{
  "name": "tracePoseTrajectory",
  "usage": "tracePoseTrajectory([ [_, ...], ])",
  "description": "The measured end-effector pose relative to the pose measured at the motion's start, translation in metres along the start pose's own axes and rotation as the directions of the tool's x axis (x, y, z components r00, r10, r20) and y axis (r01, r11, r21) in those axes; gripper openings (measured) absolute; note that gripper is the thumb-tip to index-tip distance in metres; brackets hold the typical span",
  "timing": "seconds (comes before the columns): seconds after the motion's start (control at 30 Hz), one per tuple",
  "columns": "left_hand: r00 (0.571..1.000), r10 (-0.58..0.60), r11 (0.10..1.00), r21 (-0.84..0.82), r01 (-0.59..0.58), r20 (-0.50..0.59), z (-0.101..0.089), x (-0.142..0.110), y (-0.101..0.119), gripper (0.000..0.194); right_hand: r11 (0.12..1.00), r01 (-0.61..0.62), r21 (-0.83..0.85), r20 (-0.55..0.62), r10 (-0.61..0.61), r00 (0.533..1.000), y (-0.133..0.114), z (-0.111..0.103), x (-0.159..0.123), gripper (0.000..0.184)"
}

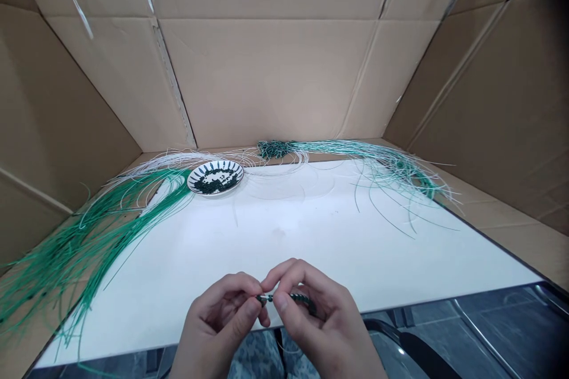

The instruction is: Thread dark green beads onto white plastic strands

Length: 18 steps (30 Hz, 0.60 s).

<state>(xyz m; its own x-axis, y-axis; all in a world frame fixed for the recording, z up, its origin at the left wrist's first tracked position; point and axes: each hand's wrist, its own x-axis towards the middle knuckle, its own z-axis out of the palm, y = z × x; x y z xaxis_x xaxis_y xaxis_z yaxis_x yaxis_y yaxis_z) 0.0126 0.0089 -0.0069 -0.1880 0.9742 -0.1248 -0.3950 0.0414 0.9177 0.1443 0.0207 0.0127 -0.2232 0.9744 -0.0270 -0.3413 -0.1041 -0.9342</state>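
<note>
Both hands, beaded strand between

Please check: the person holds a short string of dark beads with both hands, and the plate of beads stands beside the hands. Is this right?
No. The head view shows the plate far from the left hand and right hand, at the white board's far edge.

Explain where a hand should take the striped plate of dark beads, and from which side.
Pinch the plate's rim from the near side, probably: the beads lie within it, and strands curl past its far and left edges, leaving the near edge free.
</note>
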Motion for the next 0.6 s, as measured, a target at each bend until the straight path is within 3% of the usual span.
tracePoseTrajectory([
  [0.6,0.996,0.076,0.997,0.019,-0.075,-0.049,0.0037,-0.0017,-0.0012,0.03,0.999,-0.027,-0.028,-0.012,0.027,1.0,-0.0002,-0.0005,0.0009,0.023],
])
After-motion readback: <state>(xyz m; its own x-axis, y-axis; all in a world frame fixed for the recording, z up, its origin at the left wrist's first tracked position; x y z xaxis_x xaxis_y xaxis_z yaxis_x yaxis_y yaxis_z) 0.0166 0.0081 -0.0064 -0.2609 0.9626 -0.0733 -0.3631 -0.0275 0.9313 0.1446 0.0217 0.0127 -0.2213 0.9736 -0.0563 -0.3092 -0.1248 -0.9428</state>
